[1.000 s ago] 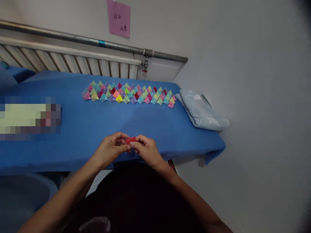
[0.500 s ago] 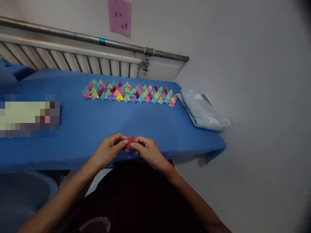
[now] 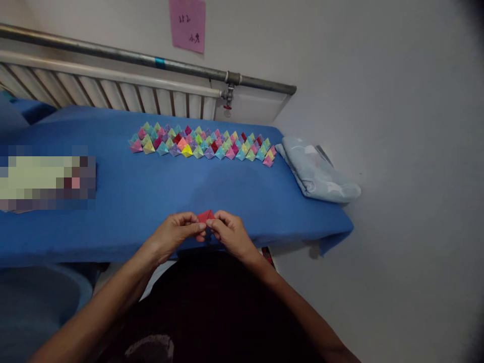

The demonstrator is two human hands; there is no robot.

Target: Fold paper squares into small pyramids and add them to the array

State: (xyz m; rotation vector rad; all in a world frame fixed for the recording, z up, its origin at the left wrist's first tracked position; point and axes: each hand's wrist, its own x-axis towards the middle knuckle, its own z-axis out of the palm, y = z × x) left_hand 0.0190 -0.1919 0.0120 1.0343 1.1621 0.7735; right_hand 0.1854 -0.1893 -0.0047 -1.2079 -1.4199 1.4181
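A small piece of red folded paper [image 3: 205, 217] is held between both hands, close to the front edge of the blue-covered surface. My left hand [image 3: 177, 233] pinches its left side, thumb in front. On the right side, my right hand [image 3: 230, 232] grips it between thumb and fingers. The fingertips hide the paper's lower part. Farther back, several folded paper pieces [image 3: 187, 150] in pink, yellow, green, blue, purple and red stand in close rows.
A blue cloth [image 3: 151, 186] covers the long surface. Folded pale blue fabric [image 3: 317, 171] lies at its right end, and a pixelated item [image 3: 41, 181] at its left. Behind run a radiator [image 3: 124, 96] and a metal pipe [image 3: 113, 54]. A blue tub [image 3: 41, 307] sits lower left.
The red paper has turned in my fingers, from a diamond outline to a wider, slanted one. My left thumb has slid lower and to the right. The rows of paper pieces look unchanged.
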